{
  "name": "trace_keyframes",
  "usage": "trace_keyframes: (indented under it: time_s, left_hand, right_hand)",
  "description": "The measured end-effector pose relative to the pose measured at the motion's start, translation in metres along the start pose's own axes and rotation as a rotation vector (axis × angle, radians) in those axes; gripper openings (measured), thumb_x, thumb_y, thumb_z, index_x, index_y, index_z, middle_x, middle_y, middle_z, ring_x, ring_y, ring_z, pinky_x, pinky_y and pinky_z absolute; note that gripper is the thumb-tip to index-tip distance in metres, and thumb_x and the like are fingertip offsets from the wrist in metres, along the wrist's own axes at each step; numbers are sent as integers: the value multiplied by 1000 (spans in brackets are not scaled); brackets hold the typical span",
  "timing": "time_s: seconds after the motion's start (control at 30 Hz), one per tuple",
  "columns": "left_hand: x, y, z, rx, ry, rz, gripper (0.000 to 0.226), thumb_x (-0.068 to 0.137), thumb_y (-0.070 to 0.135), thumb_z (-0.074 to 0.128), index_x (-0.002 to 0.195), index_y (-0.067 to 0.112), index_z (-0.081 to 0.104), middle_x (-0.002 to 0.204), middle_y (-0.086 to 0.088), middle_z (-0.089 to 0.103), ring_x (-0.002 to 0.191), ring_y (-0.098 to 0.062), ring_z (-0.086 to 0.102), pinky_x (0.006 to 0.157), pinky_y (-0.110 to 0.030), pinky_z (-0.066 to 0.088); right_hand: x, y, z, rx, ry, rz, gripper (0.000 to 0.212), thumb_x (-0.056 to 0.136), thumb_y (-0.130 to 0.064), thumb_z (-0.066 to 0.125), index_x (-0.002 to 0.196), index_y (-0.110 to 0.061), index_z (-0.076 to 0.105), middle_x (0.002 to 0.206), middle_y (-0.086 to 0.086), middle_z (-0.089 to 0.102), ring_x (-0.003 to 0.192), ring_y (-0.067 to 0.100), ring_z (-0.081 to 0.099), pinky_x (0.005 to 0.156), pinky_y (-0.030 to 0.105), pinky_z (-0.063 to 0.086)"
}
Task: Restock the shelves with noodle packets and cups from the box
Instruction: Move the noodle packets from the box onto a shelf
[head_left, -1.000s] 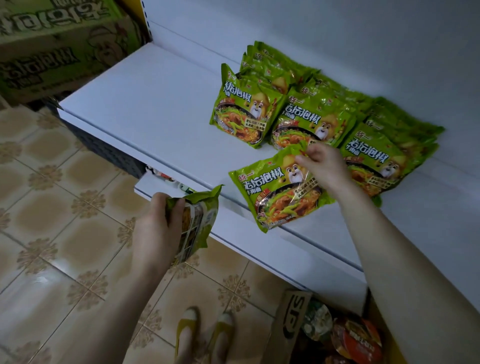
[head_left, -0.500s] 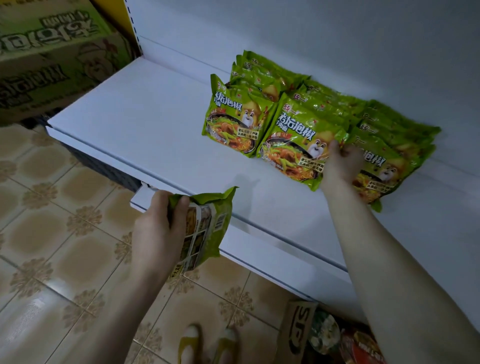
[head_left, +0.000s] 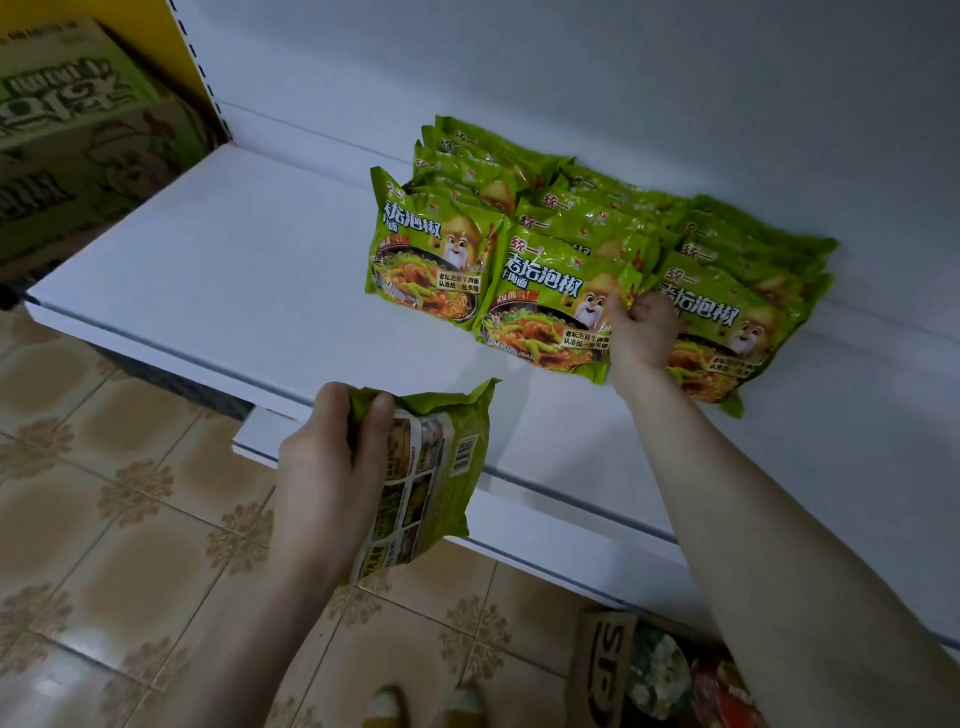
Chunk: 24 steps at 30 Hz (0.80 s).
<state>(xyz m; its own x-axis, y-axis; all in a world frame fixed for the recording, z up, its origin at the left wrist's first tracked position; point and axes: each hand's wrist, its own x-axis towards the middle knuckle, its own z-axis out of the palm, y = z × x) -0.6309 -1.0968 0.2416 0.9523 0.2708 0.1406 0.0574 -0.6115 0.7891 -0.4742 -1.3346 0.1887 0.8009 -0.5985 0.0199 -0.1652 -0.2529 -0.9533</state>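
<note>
Three overlapping rows of green noodle packets (head_left: 431, 260) lie on the white shelf (head_left: 249, 291), toward its back right. My right hand (head_left: 641, 332) grips the right edge of the front packet of the middle row (head_left: 545, 317), which lies flat on the shelf. My left hand (head_left: 332, 467) holds another green noodle packet (head_left: 436, 467) by its top corner, back side up, just in front of the shelf's edge. A cardboard box (head_left: 602, 670) with noodle cups (head_left: 727, 696) stands on the floor at the lower right.
A green printed carton (head_left: 78, 135) sits at the upper left beside the shelf. A lower shelf edge (head_left: 545, 530) juts out below. The tiled floor (head_left: 104, 519) stretches left, and my shoes (head_left: 421, 712) show at the bottom.
My right hand carried a packet from the shelf's front up onto the middle row and laid it there. My left hand with its packet rose slightly toward the shelf.
</note>
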Motion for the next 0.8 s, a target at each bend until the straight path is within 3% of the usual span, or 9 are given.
trace_keyframes:
  time_s: [0.17, 0.27, 0.33, 0.43, 0.47, 0.57, 0.63, 0.7, 0.8]
  left_hand:
    - [3, 1, 6, -36, -5, 16, 28, 93, 32, 46, 78, 8, 45, 61, -9, 50, 57, -23, 50, 47, -34, 34]
    - [5, 0, 9, -53, -22, 28, 28, 93, 33, 46, 79, 8, 45, 61, -10, 51, 57, -25, 51, 48, -38, 38]
    - [7, -2, 10, -68, -32, 33, 28, 93, 34, 46, 77, 11, 45, 61, -9, 52, 58, -25, 52, 49, -39, 40]
    - [9, 1, 12, -101, -30, 28, 28, 93, 31, 47, 70, 18, 39, 59, -4, 48, 54, -17, 47, 48, -27, 35]
    - [10, 3, 13, -114, -27, 26, 30, 93, 30, 48, 68, 19, 37, 57, -3, 45, 51, -11, 43, 46, -21, 31]
    - [11, 10, 13, -169, -29, 13, 31, 93, 28, 49, 66, 19, 36, 55, 1, 42, 50, -6, 41, 45, -19, 30]
    - [10, 18, 14, -250, -34, -7, 29, 93, 28, 50, 69, 15, 40, 58, -1, 44, 52, -7, 42, 47, -22, 32]
    - [10, 30, 14, -341, -33, -32, 24, 93, 27, 50, 73, 15, 44, 61, -2, 48, 54, -8, 43, 48, -24, 36]
    - [13, 46, 19, -477, -38, -110, 19, 92, 24, 52, 77, 21, 43, 69, -6, 50, 62, -17, 50, 60, -34, 49]
  right_hand:
    - [6, -3, -6, -79, -37, -14, 35, 83, -5, 62, 66, -20, 36, 68, -7, 41, 66, 11, 40, 44, 7, 29]
    - [9, -1, -6, -101, 14, -20, 23, 84, -5, 61, 76, -13, 41, 70, -3, 43, 73, 15, 42, 44, 15, 28]
    - [10, 1, -7, -123, 2, -35, 20, 84, -7, 61, 80, -10, 42, 70, -3, 44, 71, 16, 43, 43, 11, 27]
    - [7, -3, -11, -125, -46, -36, 19, 83, -8, 63, 88, -8, 45, 68, -7, 45, 59, 4, 41, 44, 7, 30]
    - [4, -6, -14, -117, -49, -43, 19, 83, -8, 64, 91, -8, 48, 70, -7, 48, 60, 3, 43, 48, 10, 33]
    - [-8, -16, -25, -112, -14, -50, 33, 84, -15, 65, 112, -3, 52, 93, 3, 60, 82, 11, 54, 70, 18, 39]
    - [-16, -23, -36, -194, -20, -58, 26, 87, -19, 61, 107, -3, 58, 96, 7, 62, 86, 15, 56, 75, 27, 45]
    - [-30, -35, -48, -168, -147, -79, 11, 89, -23, 57, 82, -18, 64, 93, 14, 67, 83, 22, 64, 77, 41, 52]
    - [-66, -56, -64, -23, -395, -108, 17, 92, -22, 54, 79, -33, 59, 88, 2, 67, 79, 11, 66, 73, 30, 53]
